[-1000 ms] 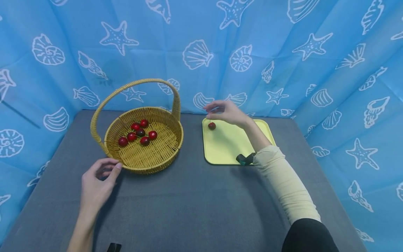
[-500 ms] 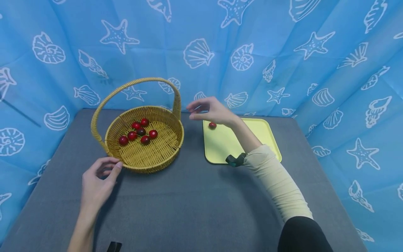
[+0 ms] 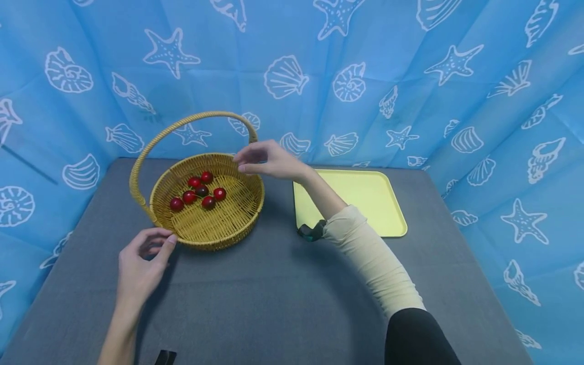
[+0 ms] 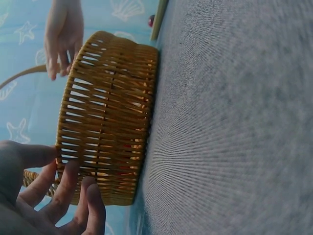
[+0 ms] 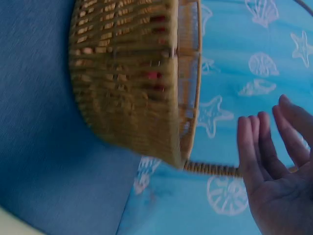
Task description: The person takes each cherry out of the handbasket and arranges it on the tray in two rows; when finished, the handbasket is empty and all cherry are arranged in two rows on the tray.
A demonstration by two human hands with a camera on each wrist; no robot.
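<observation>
A round woven basket [image 3: 212,238] with a tall arched handle stands on the left part of the table, with several red cherries [image 3: 208,202] inside. My left hand [image 3: 142,263] pinches its near-left rim between thumb and fingers. Over the basket's far-right rim, beside the handle's base, hovers my right hand [image 3: 277,162]; its fingers are loosely extended and nothing shows between them in the right wrist view. A single cherry [image 4: 151,20] appears by the tray edge in the left wrist view; in the head view my right forearm covers that spot.
A yellow rectangular tray [image 3: 365,203] lies to the right of the basket, partly under my right forearm. Grey cloth [image 3: 255,304] covers the table. A blue curtain [image 3: 292,116] with shells and starfish hangs right behind the basket and tray.
My right hand has moved left from above the tray to the basket's right rim, leaving the cherry at the tray. My left hand stays on the basket rim.
</observation>
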